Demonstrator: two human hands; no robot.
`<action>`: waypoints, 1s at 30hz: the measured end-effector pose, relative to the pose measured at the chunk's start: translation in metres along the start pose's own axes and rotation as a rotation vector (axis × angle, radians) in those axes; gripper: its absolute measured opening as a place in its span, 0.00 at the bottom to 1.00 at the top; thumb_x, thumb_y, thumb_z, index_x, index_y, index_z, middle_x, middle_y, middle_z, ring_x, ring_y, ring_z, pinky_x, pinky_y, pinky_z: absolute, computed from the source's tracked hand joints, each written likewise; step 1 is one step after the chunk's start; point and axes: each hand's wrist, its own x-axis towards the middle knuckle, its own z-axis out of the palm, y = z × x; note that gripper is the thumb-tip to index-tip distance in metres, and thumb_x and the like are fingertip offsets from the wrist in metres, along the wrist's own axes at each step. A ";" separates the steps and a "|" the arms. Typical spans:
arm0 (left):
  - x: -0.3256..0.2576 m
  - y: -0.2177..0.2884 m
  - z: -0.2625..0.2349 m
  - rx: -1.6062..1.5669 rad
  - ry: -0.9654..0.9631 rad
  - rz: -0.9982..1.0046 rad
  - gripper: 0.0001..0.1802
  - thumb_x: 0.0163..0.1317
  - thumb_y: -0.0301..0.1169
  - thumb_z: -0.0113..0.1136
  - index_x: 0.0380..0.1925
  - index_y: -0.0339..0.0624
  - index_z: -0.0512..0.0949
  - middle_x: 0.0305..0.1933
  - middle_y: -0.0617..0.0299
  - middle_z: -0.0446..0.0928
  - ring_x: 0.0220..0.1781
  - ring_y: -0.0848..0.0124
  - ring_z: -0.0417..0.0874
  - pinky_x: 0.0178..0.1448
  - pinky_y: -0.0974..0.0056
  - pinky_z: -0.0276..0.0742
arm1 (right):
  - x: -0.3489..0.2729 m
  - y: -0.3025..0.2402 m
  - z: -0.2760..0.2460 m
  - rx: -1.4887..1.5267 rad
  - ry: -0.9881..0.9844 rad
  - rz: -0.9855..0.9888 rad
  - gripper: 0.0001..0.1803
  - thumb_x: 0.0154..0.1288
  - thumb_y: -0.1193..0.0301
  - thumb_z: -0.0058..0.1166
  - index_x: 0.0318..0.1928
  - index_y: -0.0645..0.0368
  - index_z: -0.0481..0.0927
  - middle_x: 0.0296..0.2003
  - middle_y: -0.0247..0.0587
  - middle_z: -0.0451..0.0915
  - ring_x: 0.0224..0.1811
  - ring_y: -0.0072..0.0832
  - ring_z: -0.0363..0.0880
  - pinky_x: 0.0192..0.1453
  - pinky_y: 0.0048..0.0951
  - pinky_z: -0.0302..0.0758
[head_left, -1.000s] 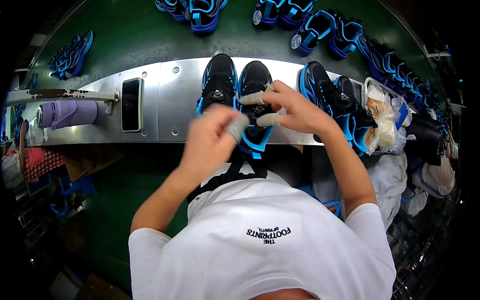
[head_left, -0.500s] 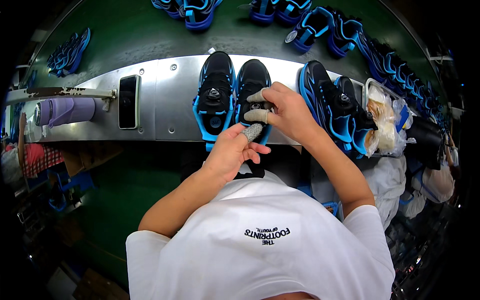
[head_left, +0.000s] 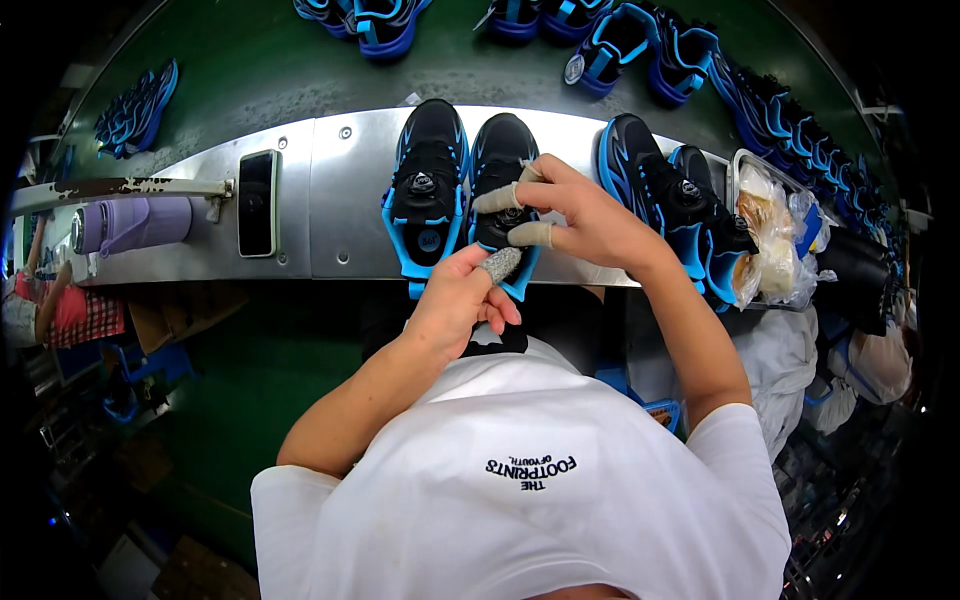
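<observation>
A pair of black sneakers with bright blue edging lies side by side on the metal ledge, toes pointing away from me. My right hand (head_left: 580,215), with beige covers on its fingers, grips the upper of the right-hand sneaker (head_left: 503,148) around the round dial on its tongue. At the same sneaker's opening, my left hand (head_left: 462,305) presses its grey-covered thumb to the tongue, other fingers curled below; their contact is partly hidden. Just left stands the other sneaker (head_left: 432,150), untouched, a round blue label inside it.
Another sneaker pair (head_left: 655,185) stands to the right, beside a tray (head_left: 735,185) of plastic bags. On the left are a phone (head_left: 258,205), a purple bottle (head_left: 150,222) and a worn metal bar (head_left: 120,187). More sneakers (head_left: 690,60) line the green surface beyond. Another person's arm (head_left: 50,300) shows far left.
My right hand's fingers have spread over the sneaker, one reaching farther toward the toe. My left fingers have curled in slightly, thumb still at the tongue. The sneakers keep their places on the ledge.
</observation>
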 end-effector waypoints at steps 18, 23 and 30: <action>-0.002 -0.004 0.008 -0.087 0.081 -0.002 0.12 0.72 0.31 0.49 0.51 0.39 0.74 0.24 0.60 0.77 0.23 0.71 0.82 0.23 0.70 0.73 | -0.013 -0.010 0.038 -0.143 0.295 0.150 0.18 0.51 0.67 0.69 0.45 0.52 0.85 0.31 0.40 0.72 0.36 0.35 0.75 0.42 0.33 0.73; -0.036 0.063 0.008 0.700 -0.139 -0.116 0.12 0.70 0.34 0.56 0.42 0.36 0.82 0.34 0.54 0.82 0.21 0.77 0.78 0.25 0.72 0.72 | -0.004 0.000 0.017 0.102 0.180 0.213 0.17 0.55 0.65 0.69 0.46 0.54 0.86 0.33 0.36 0.80 0.30 0.22 0.74 0.37 0.24 0.71; 0.017 0.071 -0.043 1.154 0.396 0.778 0.15 0.51 0.22 0.65 0.42 0.40 0.82 0.41 0.61 0.75 0.31 0.73 0.66 0.37 0.69 0.66 | 0.084 0.045 0.019 -0.094 0.191 0.123 0.21 0.63 0.62 0.61 0.55 0.56 0.81 0.44 0.48 0.77 0.45 0.38 0.77 0.52 0.33 0.75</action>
